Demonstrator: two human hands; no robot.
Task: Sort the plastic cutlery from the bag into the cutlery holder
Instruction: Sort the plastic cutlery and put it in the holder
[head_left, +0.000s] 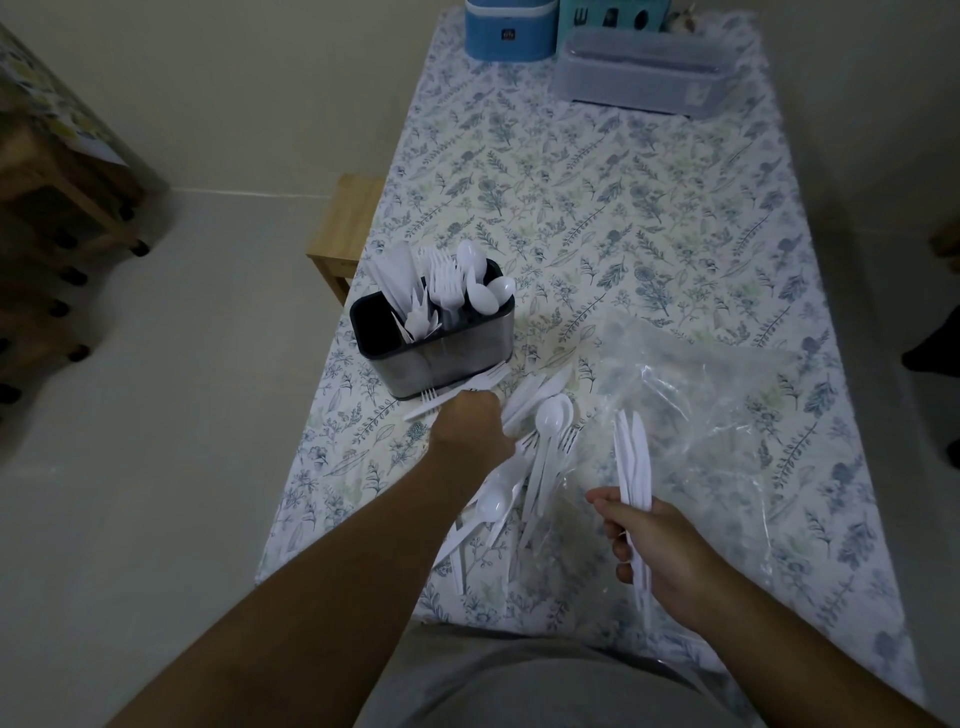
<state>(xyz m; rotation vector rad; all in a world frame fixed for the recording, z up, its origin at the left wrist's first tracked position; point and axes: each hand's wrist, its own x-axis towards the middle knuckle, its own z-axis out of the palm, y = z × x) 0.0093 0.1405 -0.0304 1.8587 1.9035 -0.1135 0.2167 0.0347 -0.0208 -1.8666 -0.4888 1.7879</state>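
though loose — right grip (652, 545) round knives (635, 462)

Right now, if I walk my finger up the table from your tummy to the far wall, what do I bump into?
Right hand holding knives → loose cutlery pile → left hand on a fork → cutlery holder → bare tablecloth → clear box → blue tub.

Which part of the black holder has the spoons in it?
The far right compartment of the cutlery holder: round spoon bowls stick up there. Forks fill the middle, knives the next, and the nearest left compartment looks empty.
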